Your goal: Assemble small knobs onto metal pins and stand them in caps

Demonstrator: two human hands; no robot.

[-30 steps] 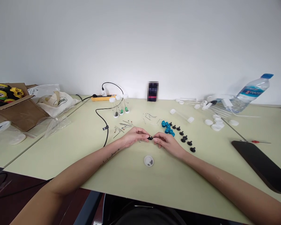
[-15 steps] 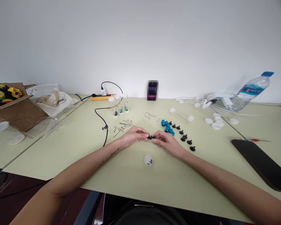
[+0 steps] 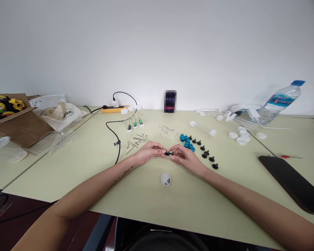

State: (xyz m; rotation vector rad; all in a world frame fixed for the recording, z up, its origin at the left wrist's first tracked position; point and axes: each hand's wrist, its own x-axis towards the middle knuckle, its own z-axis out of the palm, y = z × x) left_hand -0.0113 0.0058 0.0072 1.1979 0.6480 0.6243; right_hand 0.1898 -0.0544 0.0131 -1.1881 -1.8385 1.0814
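Observation:
A small black part, its exact kind too small to make out, lies level above the table between my two hands. My left hand pinches one end with thumb and fingertips. At the other end, the thumb and index finger of my right hand close around it. Just beyond my right hand are knobbed blue pieces and a curved row of black flanged pieces. Thin metal rods lie scattered past my left hand. Below both hands sits a white round cap with small dark bits in it.
Clear tubes with white caps stand at back left, before an orange power strip. A phone leans on the wall. Bent metal pins, loose white caps, a tilted water bottle, a screwdriver and a black slab are around.
My right fingertips have shifted slightly on the black part, and a little more of it shows between my hands. My left hand keeps its pinch.

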